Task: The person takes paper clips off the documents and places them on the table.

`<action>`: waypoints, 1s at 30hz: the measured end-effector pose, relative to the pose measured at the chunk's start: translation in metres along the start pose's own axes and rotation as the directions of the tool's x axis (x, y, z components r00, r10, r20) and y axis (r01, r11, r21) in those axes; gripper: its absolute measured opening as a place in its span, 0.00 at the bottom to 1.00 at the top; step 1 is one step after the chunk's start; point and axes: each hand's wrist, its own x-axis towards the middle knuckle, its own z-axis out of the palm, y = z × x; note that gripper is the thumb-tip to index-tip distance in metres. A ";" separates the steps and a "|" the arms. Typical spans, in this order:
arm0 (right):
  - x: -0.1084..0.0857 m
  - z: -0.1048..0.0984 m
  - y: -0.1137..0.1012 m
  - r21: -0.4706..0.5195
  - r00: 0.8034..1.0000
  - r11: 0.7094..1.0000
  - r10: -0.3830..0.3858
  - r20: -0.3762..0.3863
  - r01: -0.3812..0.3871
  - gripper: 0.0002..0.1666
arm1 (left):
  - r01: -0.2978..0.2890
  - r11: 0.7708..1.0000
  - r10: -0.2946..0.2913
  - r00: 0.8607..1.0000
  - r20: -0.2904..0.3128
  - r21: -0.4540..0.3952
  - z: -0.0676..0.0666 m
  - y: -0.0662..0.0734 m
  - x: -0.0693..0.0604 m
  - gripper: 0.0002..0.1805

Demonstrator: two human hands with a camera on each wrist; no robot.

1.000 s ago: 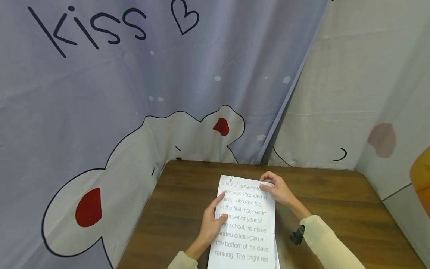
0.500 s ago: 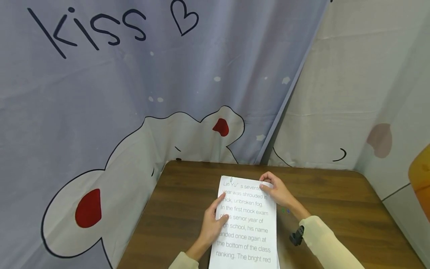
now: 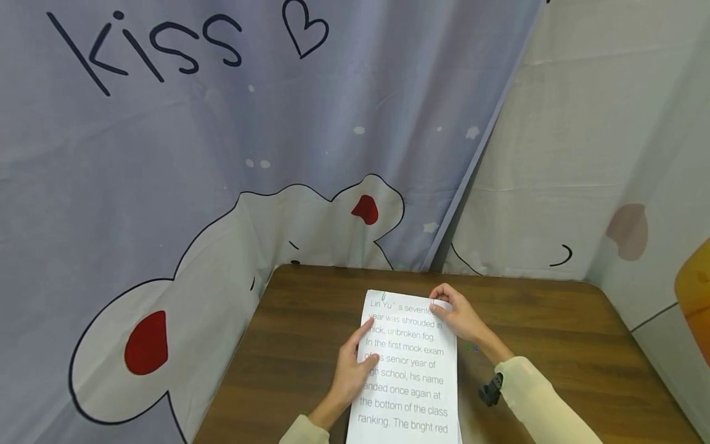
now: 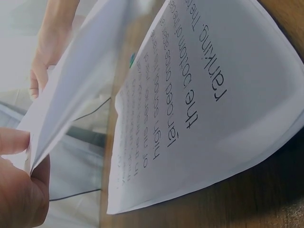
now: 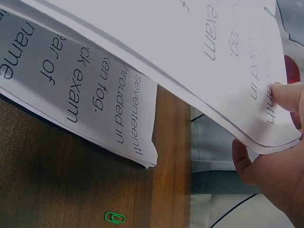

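Observation:
Printed paper sheets (image 3: 407, 370) are held up off the table between both hands. My left hand (image 3: 348, 369) grips their left edge, thumb on the printed front, as the left wrist view also shows. At the top right corner, my right hand (image 3: 459, 316) pinches the sheets, with the thumb (image 5: 285, 97) over the text. A paper clip (image 5: 269, 11) sits on their top edge near the left corner. Below them, a second printed stack (image 4: 228, 123) lies on the wooden table; the held sheets mostly cover it in the head view.
A loose green paper clip (image 5: 115, 217) lies on the wooden table (image 3: 554, 345), right of the sheets. Beside it is a small blue object (image 3: 476, 348), too small to make out. A patterned curtain (image 3: 333, 123) hangs behind the table.
The held sheets have shifted very slightly to the right. Both hands keep their grip and hardly move.

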 end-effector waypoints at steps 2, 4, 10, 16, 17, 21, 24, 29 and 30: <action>-0.001 0.000 0.000 0.003 1.000 1.000 0.001 -0.005 -0.001 0.10 | 0.001 1.000 -0.001 1.000 -0.002 0.000 0.000 0.000 0.000 0.44; -0.001 0.000 0.000 0.000 1.000 1.000 0.003 -0.006 -0.003 0.10 | 0.002 1.000 -0.002 1.000 -0.002 0.000 0.001 0.001 -0.001 0.44; -0.001 -0.002 0.002 -0.028 1.000 1.000 -0.001 -0.006 0.000 0.11 | -0.008 1.000 0.008 1.000 0.002 -0.008 0.002 -0.001 -0.001 0.44; -0.001 -0.002 0.004 -0.029 1.000 1.000 0.005 0.003 -0.005 0.10 | -0.004 1.000 0.004 1.000 -0.001 -0.005 0.001 -0.004 -0.002 0.45; -0.001 -0.001 0.004 -0.030 1.000 1.000 0.005 0.003 -0.005 0.10 | -0.004 1.000 0.004 1.000 -0.002 0.002 0.001 -0.004 -0.002 0.45; 0.000 -0.001 0.004 -0.036 1.000 0.999 0.006 -0.007 -0.006 0.11 | -0.025 0.999 0.025 1.000 -0.002 0.023 0.001 -0.005 -0.002 0.44; 0.000 -0.001 0.004 -0.033 1.000 0.999 0.010 -0.011 -0.011 0.10 | -0.013 0.999 0.013 1.000 -0.002 0.029 0.001 -0.004 -0.002 0.44; 0.001 -0.002 0.005 -0.037 1.000 0.999 -0.003 -0.031 0.001 0.10 | 0.006 1.000 -0.006 1.000 -0.005 0.021 0.001 -0.003 -0.004 0.44; 0.001 -0.003 0.005 -0.038 0.999 0.999 -0.006 -0.039 0.004 0.10 | 0.009 1.000 -0.009 1.000 -0.005 0.020 0.001 -0.004 -0.004 0.44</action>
